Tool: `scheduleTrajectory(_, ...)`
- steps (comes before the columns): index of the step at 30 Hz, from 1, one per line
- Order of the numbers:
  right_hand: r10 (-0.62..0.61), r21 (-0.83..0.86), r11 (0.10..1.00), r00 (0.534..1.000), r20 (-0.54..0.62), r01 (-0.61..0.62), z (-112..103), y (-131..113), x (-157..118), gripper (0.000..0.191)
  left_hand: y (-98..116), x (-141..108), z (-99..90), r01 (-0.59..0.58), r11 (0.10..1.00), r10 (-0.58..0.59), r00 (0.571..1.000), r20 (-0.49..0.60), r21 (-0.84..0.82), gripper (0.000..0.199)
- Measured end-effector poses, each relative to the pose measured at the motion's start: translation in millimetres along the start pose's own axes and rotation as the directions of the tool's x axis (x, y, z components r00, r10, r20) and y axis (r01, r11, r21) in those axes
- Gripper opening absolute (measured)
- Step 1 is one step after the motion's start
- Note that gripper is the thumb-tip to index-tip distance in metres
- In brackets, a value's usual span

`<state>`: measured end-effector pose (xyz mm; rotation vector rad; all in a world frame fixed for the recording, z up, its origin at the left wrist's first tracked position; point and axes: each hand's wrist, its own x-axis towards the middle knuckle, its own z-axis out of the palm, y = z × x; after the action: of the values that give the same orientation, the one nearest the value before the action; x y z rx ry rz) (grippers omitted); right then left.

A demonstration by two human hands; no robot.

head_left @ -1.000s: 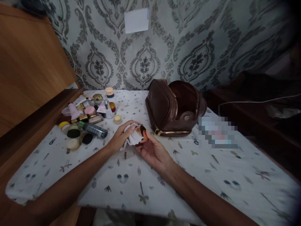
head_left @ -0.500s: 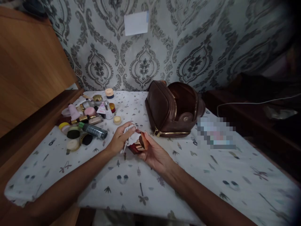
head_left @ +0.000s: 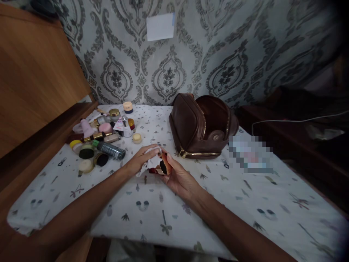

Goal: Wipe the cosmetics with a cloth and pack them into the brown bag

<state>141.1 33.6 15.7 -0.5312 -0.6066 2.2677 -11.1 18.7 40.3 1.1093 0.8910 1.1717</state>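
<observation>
Head view: the left hand (head_left: 141, 160) pinches a crumpled white cloth (head_left: 151, 160) between thumb and fingers and presses it against a shiny red-and-gold container (head_left: 165, 166). The right hand (head_left: 181, 178) is closed around the container's other side, thumb along its gold part and fingers beneath. Both hands hold it above the middle of the table (head_left: 122, 222), which is covered with a white printed sheet; the container's full shape is hidden by cloth and fingers.

Just beyond the left hand sits a small pale-yellow jar (head_left: 137, 138). Left of that hand lies a dark bottle with a green end (head_left: 111, 150), on its side, near a black-lidded jar (head_left: 100, 159) and a cream-lidded jar (head_left: 85, 166). Farther back, a cluster includes a pink tube (head_left: 86, 128), a white bottle with a silver top (head_left: 127, 129) and a peach-and-navy jar (head_left: 128, 107).

Beyond the right hand stands a brown bag (head_left: 185, 122), its zipped mouth gaping. A pixelated patch (head_left: 251, 154) covers something to the bag's right. Patterned wallpaper (head_left: 169, 74) rises behind, bearing a white card (head_left: 160, 27).
</observation>
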Motion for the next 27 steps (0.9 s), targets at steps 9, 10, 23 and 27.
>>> scheduleTrajectory(9, -0.019, -0.025, 1.0, 1.0, -0.001, 0.019, 0.7, -5.6, 2.8, 0.027, -9.8, 5.7, 2.8, -0.135, 0.98, 0.081, 0.945, -0.318, -0.15, 0.034)
scheduleTrajectory(10, -0.01, -0.037, 0.999, 1.0, -0.016, 0.009, 0.2, -5.9, 2.4, 0.025, -10.4, 6.1, 3.1, -0.14, 0.977, 0.081, 0.94, -0.33, -0.159, 0.035)
scheduleTrajectory(23, 0.133, -0.049, 0.99, 0.991, 0.034, -0.131, -4.4, 0.8, -2.0, 0.043, -15.3, 11.6, -11.7, -0.119, 0.991, 0.081, 0.897, -0.435, -0.062, 0.036)
scheduleTrajectory(27, 0.112, -0.038, 0.993, 0.993, 0.028, -0.111, -3.5, 3.6, -1.7, 0.042, -10.4, 7.8, -8.6, -0.006, 0.996, -0.017, 0.962, -0.272, -0.084, 0.032)
